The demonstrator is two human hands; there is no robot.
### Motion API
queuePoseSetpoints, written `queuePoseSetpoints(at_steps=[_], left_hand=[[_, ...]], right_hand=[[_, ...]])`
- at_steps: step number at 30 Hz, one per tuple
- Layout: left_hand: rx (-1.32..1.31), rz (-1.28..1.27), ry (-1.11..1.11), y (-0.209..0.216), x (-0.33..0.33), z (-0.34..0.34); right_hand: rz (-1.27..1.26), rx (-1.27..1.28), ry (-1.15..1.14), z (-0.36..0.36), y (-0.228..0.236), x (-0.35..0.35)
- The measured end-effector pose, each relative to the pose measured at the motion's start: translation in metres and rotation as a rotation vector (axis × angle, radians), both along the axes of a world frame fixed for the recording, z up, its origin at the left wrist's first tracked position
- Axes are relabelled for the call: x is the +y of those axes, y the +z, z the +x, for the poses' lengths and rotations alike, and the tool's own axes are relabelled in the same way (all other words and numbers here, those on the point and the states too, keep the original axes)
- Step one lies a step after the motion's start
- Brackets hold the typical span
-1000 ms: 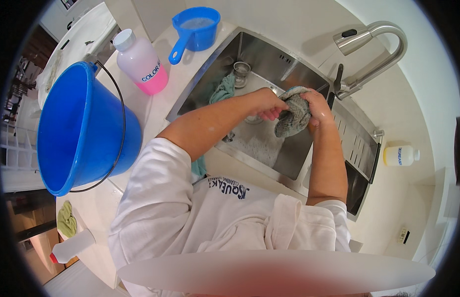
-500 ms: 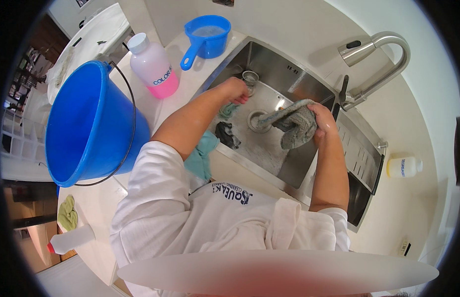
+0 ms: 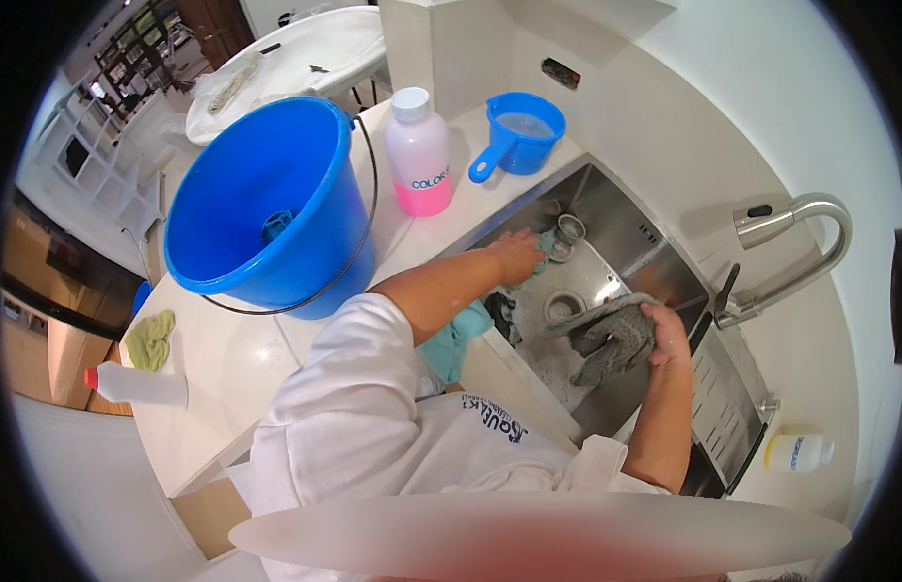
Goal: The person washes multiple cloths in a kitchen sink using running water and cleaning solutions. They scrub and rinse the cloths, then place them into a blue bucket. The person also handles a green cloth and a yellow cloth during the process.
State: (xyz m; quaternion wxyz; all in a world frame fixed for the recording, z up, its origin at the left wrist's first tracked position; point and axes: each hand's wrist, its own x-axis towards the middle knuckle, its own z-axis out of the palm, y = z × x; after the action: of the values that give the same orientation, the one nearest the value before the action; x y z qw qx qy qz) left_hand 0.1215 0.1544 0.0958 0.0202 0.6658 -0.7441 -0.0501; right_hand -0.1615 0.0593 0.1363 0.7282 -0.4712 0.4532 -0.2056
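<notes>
My right hand (image 3: 668, 335) grips a thick grey cloth (image 3: 614, 341) that hangs folded over the right part of the steel sink (image 3: 592, 407). At the sink's left side my left hand (image 3: 515, 257) has its fingers closed over a small teal cloth (image 3: 544, 254); part of the grip is hidden. Right beside that cloth is a metal strainer basket (image 3: 569, 231). Between my hands lies the round drain (image 3: 564, 307), with suds around it. A crumpled black cloth (image 3: 501, 318) rests against the sink's near left wall.
Left on the counter stand a big blue bucket (image 3: 267, 257), a bottle of pink liquid (image 3: 418, 160) and a blue dipper (image 3: 525, 145). A larger teal cloth (image 3: 453, 344) drapes over the near edge. The faucet (image 3: 839, 233) and a yellow-white bottle (image 3: 796, 453) are at right.
The view has swung left, showing a dark blue item inside the bucket. My left hand has gone from beside the strainer basket onto the small teal cloth. My right hand keeps the grey cloth.
</notes>
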Motion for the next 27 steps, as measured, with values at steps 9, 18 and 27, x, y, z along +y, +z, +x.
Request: queuePoseSetpoints(at_steps=[9,18,27], left_hand=[[-0.107,-0.672,0.348,0.141,0.023,0.047],[0.078,-0.116,1.003,0.193,0.032,0.132],[-0.053,-0.364,0.847,0.214,0.024,0.12]], right_hand=[[-1.081,0.877,0.833,-0.007,-0.148,-0.035],[-0.447,0.468,0.276,0.007,-0.084,-0.006],[-0.457,0.364,0.281,0.013,-0.039,0.018]])
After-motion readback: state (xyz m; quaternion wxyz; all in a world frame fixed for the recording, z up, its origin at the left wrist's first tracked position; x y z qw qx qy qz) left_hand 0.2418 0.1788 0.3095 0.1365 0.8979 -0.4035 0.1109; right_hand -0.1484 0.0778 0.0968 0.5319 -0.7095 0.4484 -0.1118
